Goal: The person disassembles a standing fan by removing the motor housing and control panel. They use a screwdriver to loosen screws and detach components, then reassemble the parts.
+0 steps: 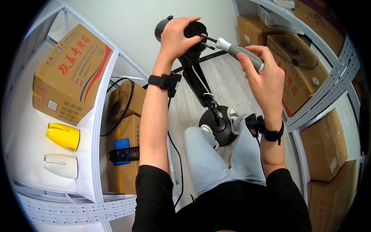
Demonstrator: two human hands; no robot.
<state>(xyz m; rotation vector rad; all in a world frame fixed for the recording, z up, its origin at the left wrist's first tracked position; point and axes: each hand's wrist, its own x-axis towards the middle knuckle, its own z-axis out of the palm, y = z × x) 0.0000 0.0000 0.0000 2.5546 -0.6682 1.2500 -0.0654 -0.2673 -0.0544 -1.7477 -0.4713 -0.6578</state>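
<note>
My left hand (177, 40) grips the black motor head (162, 30) of a standing fan, fingers curled over its top and thumb at the open front. My right hand (264, 79) is wrapped round a screwdriver (236, 51) with a grey and white handle. Its shaft reaches into the front of the motor head near my left thumb, where the tip's exact contact is hard to make out. The fan's black column (194, 79) runs down to a round base (214, 133) between my shoes. A wire and connector hang at the column. Black devices are strapped on both my wrists.
A white shelf (96, 170) at left holds a carton (71, 73), yellow (62, 135) and white (60, 166) plastic pieces, with a fan guard (129, 87) and blue-and-black item (121, 151) beside it. Right shelves hold cartons (322, 143) and a wire guard (293, 36). A pale wall stands ahead.
</note>
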